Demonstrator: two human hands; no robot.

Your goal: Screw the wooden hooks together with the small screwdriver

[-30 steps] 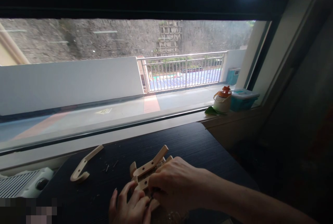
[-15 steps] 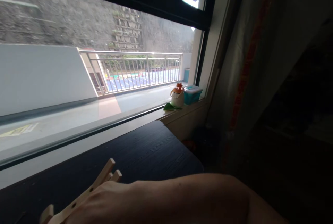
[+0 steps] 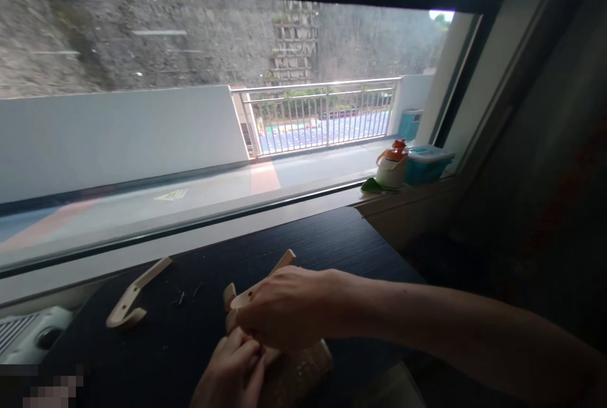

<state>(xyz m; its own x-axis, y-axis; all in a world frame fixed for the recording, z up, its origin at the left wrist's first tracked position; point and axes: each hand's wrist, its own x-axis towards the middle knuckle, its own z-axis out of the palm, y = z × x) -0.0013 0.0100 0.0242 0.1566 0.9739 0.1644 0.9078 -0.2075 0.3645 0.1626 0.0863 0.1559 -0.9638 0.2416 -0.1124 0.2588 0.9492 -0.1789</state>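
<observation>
My right hand [image 3: 289, 307] is closed over a pale wooden assembly of slats [image 3: 244, 297] with dark holes, low over the dark table. Just in front, my left hand [image 3: 232, 367] has its thumb and fingers pinched together close under the right fingers; what it holds, if anything, is hidden. A tan block-like piece [image 3: 308, 367] lies in shadow below the hands. Left of them, a separate hooked wooden piece [image 3: 130, 300] with holes rests on the table. Thin dark bits [image 3: 181, 298], perhaps screws, lie between it and my hands.
The dark table [image 3: 327, 240] meets the window sill [image 3: 284, 213]. A white bottle with an orange top [image 3: 391, 171], a green leaf-shaped item [image 3: 372, 186] and a teal lidded box [image 3: 427, 164] stand at the right corner. A white appliance [image 3: 57, 319] sits at left.
My view has swung left and down, bringing the hooked wooden piece, the appliance and my left hand into sight. My right hand still grips the wooden assembly.
</observation>
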